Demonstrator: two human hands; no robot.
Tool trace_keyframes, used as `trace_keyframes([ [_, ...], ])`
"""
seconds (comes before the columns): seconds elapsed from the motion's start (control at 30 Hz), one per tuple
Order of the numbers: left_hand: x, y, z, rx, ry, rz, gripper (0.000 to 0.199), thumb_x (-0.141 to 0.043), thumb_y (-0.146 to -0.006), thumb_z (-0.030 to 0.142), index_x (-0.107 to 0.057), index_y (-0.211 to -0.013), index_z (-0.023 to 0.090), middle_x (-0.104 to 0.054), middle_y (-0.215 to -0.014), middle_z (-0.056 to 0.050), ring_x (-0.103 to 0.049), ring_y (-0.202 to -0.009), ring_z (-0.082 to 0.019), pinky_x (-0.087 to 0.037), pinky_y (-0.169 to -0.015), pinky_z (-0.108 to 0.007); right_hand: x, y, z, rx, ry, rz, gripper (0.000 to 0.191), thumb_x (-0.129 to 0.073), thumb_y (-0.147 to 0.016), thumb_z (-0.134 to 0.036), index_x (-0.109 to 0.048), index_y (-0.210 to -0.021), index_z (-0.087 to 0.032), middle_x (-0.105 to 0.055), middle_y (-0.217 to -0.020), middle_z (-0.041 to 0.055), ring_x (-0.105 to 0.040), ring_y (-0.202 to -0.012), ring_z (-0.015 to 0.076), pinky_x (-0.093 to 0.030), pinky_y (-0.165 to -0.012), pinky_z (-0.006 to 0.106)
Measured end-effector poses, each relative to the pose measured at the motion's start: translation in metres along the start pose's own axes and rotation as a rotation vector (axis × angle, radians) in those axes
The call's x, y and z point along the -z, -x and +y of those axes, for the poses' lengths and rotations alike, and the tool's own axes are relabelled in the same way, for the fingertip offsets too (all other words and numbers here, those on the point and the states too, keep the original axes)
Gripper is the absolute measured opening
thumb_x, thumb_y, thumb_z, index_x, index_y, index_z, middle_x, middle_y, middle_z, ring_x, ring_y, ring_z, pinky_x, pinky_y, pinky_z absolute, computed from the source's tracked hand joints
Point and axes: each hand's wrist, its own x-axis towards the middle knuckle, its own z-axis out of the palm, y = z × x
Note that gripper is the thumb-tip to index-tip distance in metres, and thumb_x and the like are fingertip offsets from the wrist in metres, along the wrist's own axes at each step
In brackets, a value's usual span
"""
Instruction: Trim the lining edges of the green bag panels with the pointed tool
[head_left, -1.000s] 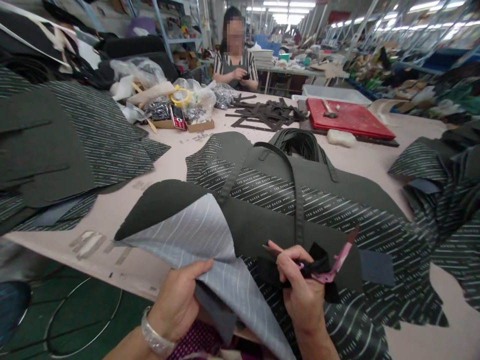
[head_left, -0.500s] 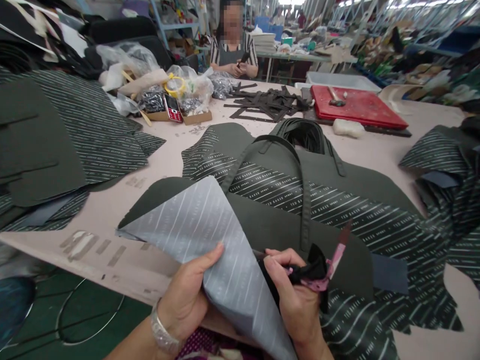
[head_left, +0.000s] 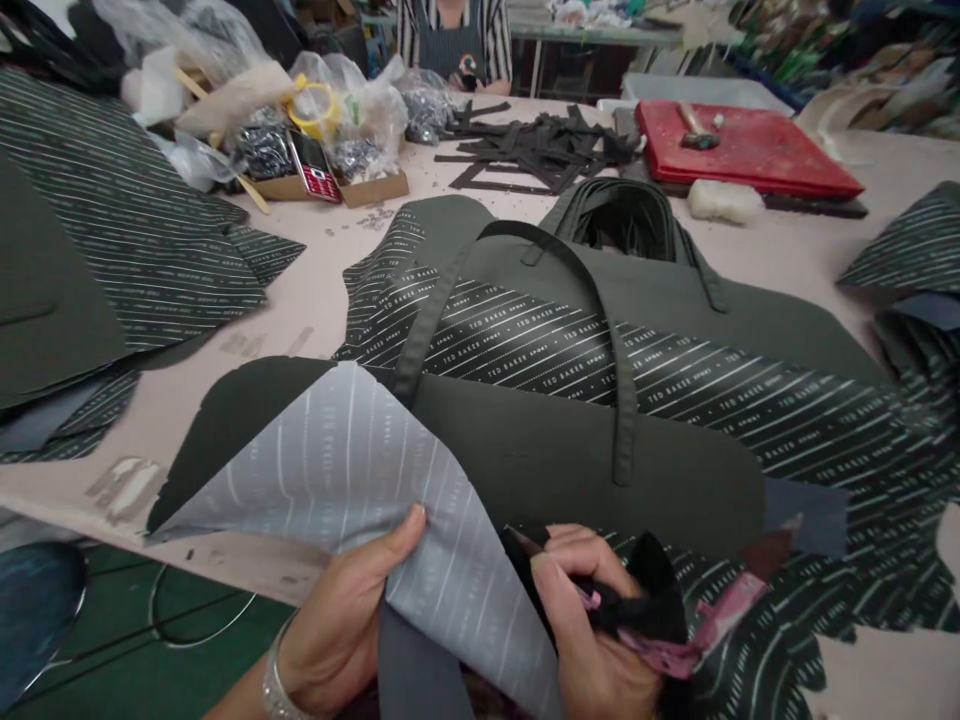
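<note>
Inside a cluttered workshop, on a pale pink worktable (head_left: pixel 315 280), supplies pushed toward the far side, presumably to free the near edge: plastic bags (head_left: pixel 367 110) bunched together, a red-and-black mobile phone (head_left: pixel 313 168) leaning by a low cardboard box (head_left: pixel 375 188), a heap of dark strips (head_left: pixel 536 145), and farther right a hammer (head_left: pixel 697 138) lying on a red slab (head_left: pixel 765 150), perhaps a base for pounding. Beyond the strips, a co-worker (head_left: pixel 454 45) in striped sleeves and apron.

Across the centre, TED BAKER SPORT printed panels (head_left: pixel 540 355) laid flat and overlapping, likely for quick reach, with a strap handle (head_left: pixel 624 400) arched over the front; behind, a looped bundle of strap handles (head_left: pixel 645 215).

At the near edge, between person and panels, a pale grey striped sheet (head_left: pixel 322 450), probably the reverse of such a panel, peaked and partly raised. Left hand (head_left: pixel 345 620) grasping it, thumb pressed on top, fingers hidden beneath, apparently to steady limp material. Right hand (head_left: pixel 592 630) curled around a pink-and-black tool (head_left: pixel 720 612), exact kind hard to tell; thumb and forefinger drawn together beside the sheet's right edge, seemingly for fine control. Contact there impossible to confirm.
</note>
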Motion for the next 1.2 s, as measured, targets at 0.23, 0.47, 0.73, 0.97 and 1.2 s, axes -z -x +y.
trace_keyframes([
  [0.23, 0.0061, -0.0022, -0.0014, -0.014, -0.016, -0.010, 0.024, -0.067, -0.089, 0.018, -0.075, -0.108, 0.006, -0.079, -0.084, -0.017, -0.078, -0.078, -0.031, -0.065, -0.075, -0.039, -0.0024, 0.0012, -0.0022, 0.015, 0.039, 0.008, 0.021, -0.060, -0.090, -0.012, -0.056, -0.073, -0.023, -0.058, -0.065, -0.0069, -0.062, -0.064, 0.0110, -0.054, -0.081, 0.028],
  [0.47, 0.0099, -0.0031, -0.0038, -0.050, -0.025, 0.020, 0.028, -0.070, -0.087, 0.017, -0.074, -0.113, 0.007, -0.080, -0.086, -0.017, -0.078, -0.080, -0.032, -0.065, -0.077, -0.040, -0.0026, 0.0024, 0.0005, 0.007, 0.041, 0.001, 0.021, -0.060, -0.091, -0.012, -0.056, -0.073, -0.023, -0.059, -0.064, -0.0071, -0.062, -0.064, 0.0114, -0.054, -0.083, 0.030],
  [0.73, 0.0035, 0.0022, -0.0055, -0.096, -0.034, 0.072, 0.026, -0.070, -0.085, 0.014, -0.075, -0.110, 0.008, -0.080, -0.083, -0.015, -0.077, -0.082, -0.034, -0.064, -0.079, -0.042, -0.0055, 0.0054, 0.0027, -0.060, 0.050, 0.002, 0.023, -0.061, -0.092, -0.016, -0.055, -0.071, -0.023, -0.057, -0.064, -0.0061, -0.062, -0.068, 0.0130, -0.053, -0.081, 0.031],
  [0.97, 0.0073, -0.0020, -0.0064, -0.099, -0.041, 0.106, 0.032, -0.075, -0.078, 0.007, -0.076, -0.109, 0.012, -0.080, -0.080, -0.011, -0.077, -0.082, -0.034, -0.065, -0.074, -0.039, -0.0084, 0.0053, 0.0027, -0.017, 0.096, -0.036, 0.021, -0.062, -0.092, -0.015, -0.056, -0.073, -0.023, -0.058, -0.065, -0.0050, -0.063, -0.071, 0.0144, -0.053, -0.082, 0.034],
  [1.2, 0.0043, -0.0023, -0.0042, -0.102, -0.038, 0.122, 0.033, -0.070, -0.081, 0.003, -0.074, -0.113, 0.012, -0.080, -0.077, -0.009, -0.078, -0.077, -0.031, -0.065, -0.071, -0.036, -0.0045, 0.0055, 0.0017, -0.064, 0.061, -0.055, 0.021, -0.061, -0.093, -0.017, -0.057, -0.074, -0.023, -0.058, -0.066, -0.0046, -0.063, -0.074, 0.0159, -0.051, -0.085, 0.036],
])
